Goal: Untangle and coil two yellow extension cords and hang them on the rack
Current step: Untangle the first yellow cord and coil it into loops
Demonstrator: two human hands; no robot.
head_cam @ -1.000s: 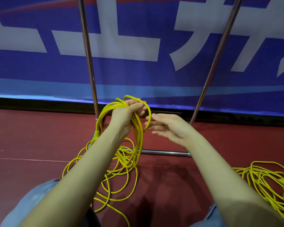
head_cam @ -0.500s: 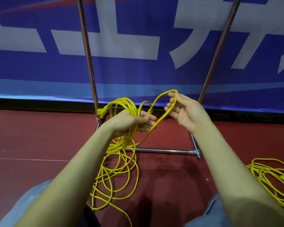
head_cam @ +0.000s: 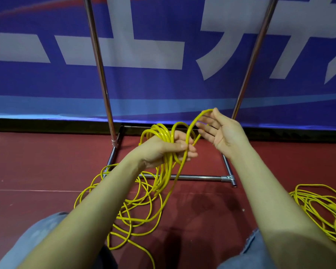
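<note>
A thin, glossy yellow extension cord (head_cam: 164,136) is partly gathered into a bundle of several loops, and the rest of it trails down in loose, overlapping rings on the dark red floor (head_cam: 37,162) in front of the person's knees. The left hand (head_cam: 163,150) grips the bundled loops, fingers and thumb curled round them, knuckles toward the camera, forearm reaching forward and up. One strand rises from this fist in a tall arc to the right hand (head_cam: 219,133), which is raised just beside the left, palm turned inward. Its fingers are nearly straight and slightly spread; the top of the arc rests at the fingertips, and whether the thumb pinches it cannot be told. The second yellow cord (head_cam: 318,206) lies in a loose tangle on the floor at the right edge, well apart from the first. The chrome rack (head_cam: 200,178) stands just behind the hands, before a blue banner (head_cam: 144,84).
</note>
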